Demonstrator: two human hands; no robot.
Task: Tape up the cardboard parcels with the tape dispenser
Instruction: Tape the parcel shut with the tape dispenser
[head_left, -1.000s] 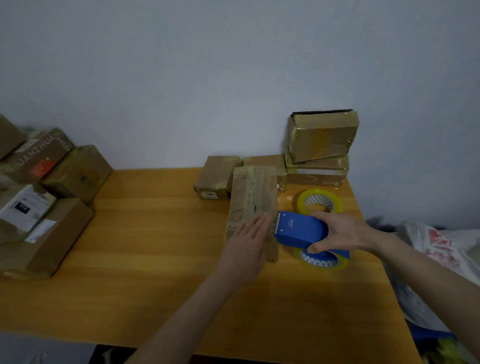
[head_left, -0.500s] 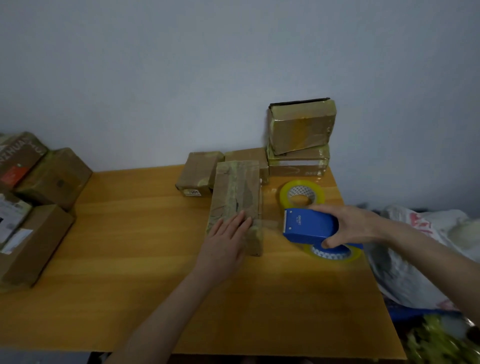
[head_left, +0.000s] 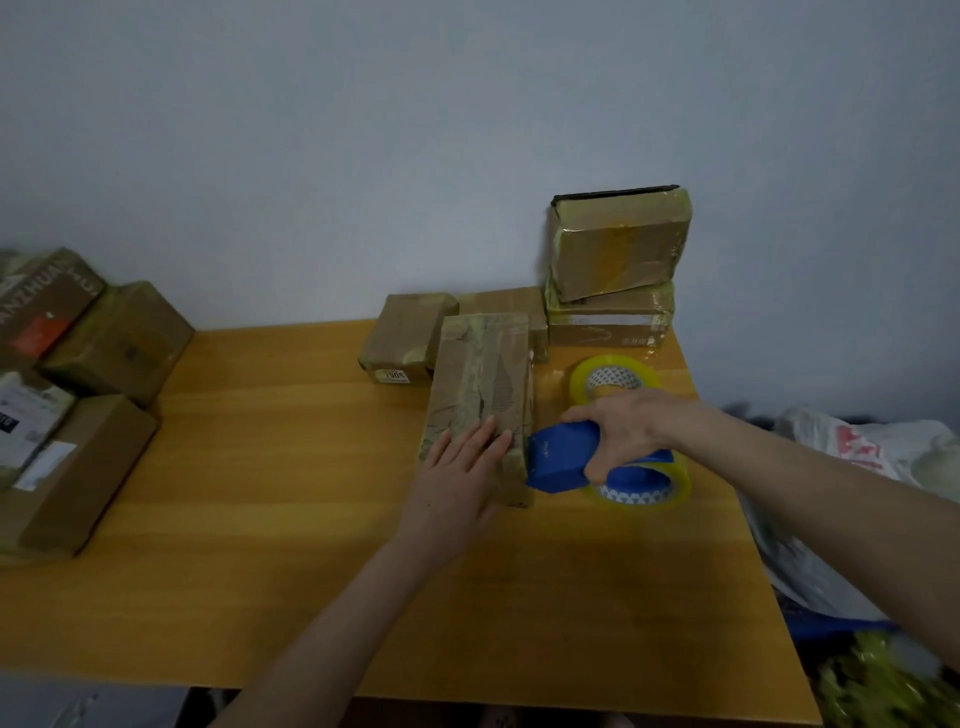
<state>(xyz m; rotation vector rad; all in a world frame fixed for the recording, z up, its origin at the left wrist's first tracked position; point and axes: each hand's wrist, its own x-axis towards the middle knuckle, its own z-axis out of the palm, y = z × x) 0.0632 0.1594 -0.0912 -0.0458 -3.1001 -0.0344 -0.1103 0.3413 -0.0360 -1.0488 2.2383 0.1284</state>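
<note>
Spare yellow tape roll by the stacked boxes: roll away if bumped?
Probably not: the spare tape roll lies flat on the table, so it should slide, not roll. Its glossy film looks slick to pinch. Likely stiff, given its patterned core.

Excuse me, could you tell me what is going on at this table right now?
A person is taping a long brown cardboard parcel lying on the orange wooden table. The left hand presses flat on the parcel's near end, while the right hand grips a blue plastic tape dispenser, loaded with a clear yellowish roll, against the parcel's right edge. A spare yellowish tape roll lies behind the dispenser, near two stacked taped parcels at the wall. More cardboard boxes are piled at the left.
</note>
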